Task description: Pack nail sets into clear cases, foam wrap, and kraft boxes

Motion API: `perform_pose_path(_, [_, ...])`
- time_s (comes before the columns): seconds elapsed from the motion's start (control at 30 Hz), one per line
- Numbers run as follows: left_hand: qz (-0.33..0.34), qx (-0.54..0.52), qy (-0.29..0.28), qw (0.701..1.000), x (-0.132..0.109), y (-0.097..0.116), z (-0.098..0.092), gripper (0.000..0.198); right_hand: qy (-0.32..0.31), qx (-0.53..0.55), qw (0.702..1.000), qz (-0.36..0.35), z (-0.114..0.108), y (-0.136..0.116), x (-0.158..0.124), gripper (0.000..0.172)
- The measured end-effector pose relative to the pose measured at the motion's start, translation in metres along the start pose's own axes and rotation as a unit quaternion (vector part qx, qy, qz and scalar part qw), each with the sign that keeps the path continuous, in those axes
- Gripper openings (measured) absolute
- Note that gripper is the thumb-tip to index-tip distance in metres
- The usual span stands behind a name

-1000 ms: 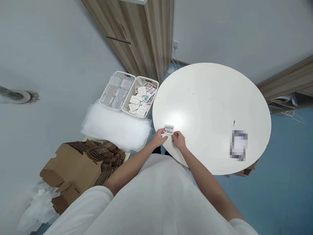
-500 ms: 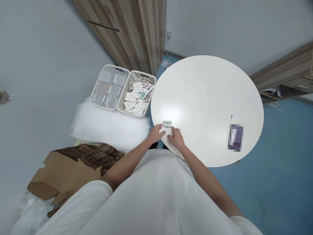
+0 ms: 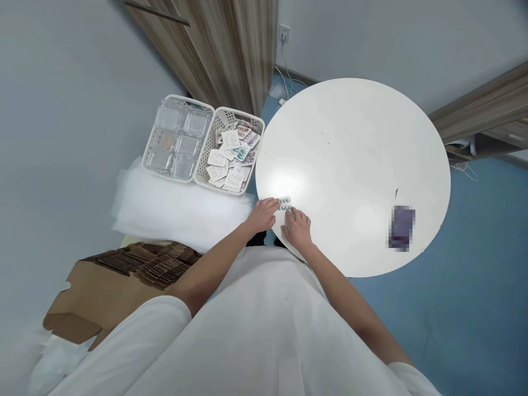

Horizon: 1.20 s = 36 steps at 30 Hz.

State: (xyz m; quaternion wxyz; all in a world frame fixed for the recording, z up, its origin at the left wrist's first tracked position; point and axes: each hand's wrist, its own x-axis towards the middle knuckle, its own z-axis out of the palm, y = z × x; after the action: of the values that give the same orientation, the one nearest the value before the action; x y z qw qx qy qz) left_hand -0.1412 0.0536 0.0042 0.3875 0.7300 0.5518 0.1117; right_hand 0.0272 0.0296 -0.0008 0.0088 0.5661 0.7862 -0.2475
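“Left hand (image 3: 263, 213) has come over one end of a small card (image 3: 285, 204), where half a second ago its fingertips met only the edge.”

“And the card itself?”

“At the near left part of the round white table (image 3: 363, 159), in front of the person, with two rows of greenish pieces facing up. Whether it lies fully flat, I cannot tell.”

“How are the hands set?”

“Left fingers lie close together across the card's left end. Right hand (image 3: 297, 230) is loosely bent, a fingertip at the card's lower right corner, thumb apart. Whether either hand pinches the card, I cannot tell.”

“What surrounds them?”

“Left of the table, one white basket (image 3: 209, 141) holds a heap of cards (image 3: 233, 165); another basket (image 3: 167, 175), just beside it, holds clear plastic boxes (image 3: 185, 146). White sheets (image 3: 173, 212) and brown cardboard (image 3: 99, 294) lie nearer the person. A blurred dark object (image 3: 401, 227) rests at the table's right.”
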Motion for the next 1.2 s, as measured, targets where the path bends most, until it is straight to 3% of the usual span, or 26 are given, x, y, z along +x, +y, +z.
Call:
perform_pose_path(0.27, [-0.033,-0.012,0.06,0.998,-0.002,-0.012,-0.003,0.048,0.013,-0.013,1.0,-0.003,-0.012,0.004,0.045,0.055])
perform_pose_path(0.4, [-0.043,-0.048,0.094,0.994,0.002,-0.016,-0.007,0.048,0.032,0.0,0.999,0.0,-0.018,0.001,0.047,0.051])
perform_pose_path(0.57, [-0.033,-0.026,0.064,0.997,0.017,-0.021,-0.021,0.059,0.034,-0.005,0.999,-0.009,-0.013,-0.006,0.031,0.041])
perform_pose_path(0.73, [-0.017,0.02,0.028,0.999,0.026,-0.026,-0.028,0.066,0.023,-0.025,0.999,0.008,-0.009,-0.007,0.028,0.043])
perform_pose_path(0.9, [-0.024,0.067,0.04,0.997,0.021,-0.029,-0.023,0.067,0.034,-0.054,0.998,0.016,-0.015,0.002,0.039,0.048])
perform_pose_path(1.2, [-0.026,0.038,0.059,0.997,0.008,-0.026,-0.016,0.062,0.033,-0.055,0.998,0.021,-0.021,0.013,0.072,0.057])
